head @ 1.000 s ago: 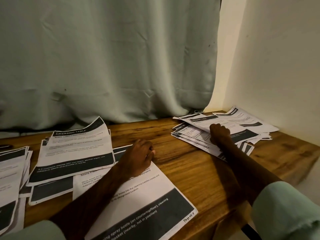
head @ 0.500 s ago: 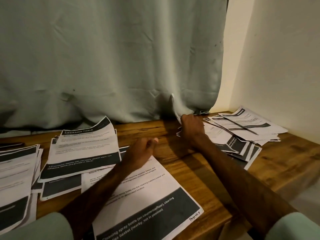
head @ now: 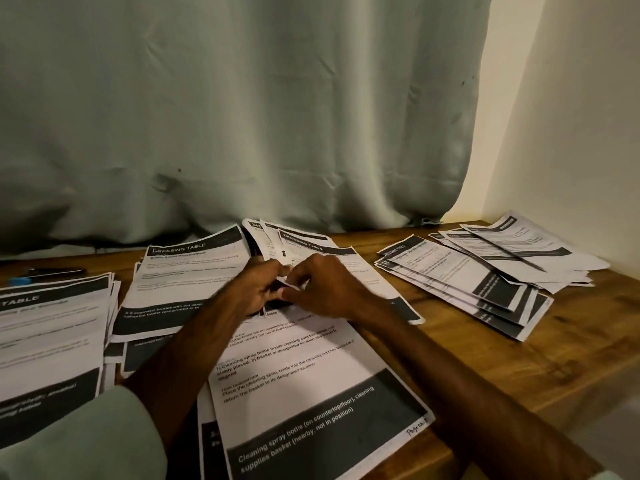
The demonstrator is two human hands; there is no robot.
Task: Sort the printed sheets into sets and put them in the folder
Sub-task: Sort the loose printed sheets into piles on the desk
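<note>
Head view: a bundle of printed sheets (head: 304, 242), its top page headed DRESSING TABLE, lies fanned on the wooden table (head: 519, 358), with its far edges curling up toward the curtain (head: 242, 116). Both hands meet at the bundle's near edge. The left hand (head: 254, 289) and right hand (head: 323, 289) have curled fingers that pinch the paper between them.

Just left of the bundle, overlapping it, sits a stack (head: 183, 271) with the same heading. Further left of the bundle lies another stack (head: 52, 327). Nearer than the bundle, partly under it and under both forearms, lies a large sheet (head: 304, 386) printed with text about a cleaning spray bottle.

Right of the bundle, apart from it, is a fanned pile (head: 460, 289), and beyond that a looser pile (head: 519, 247) near the wall (head: 571, 133). Far left of the bundle lie a dark pen (head: 57, 270) and a small blue object (head: 20, 281).
</note>
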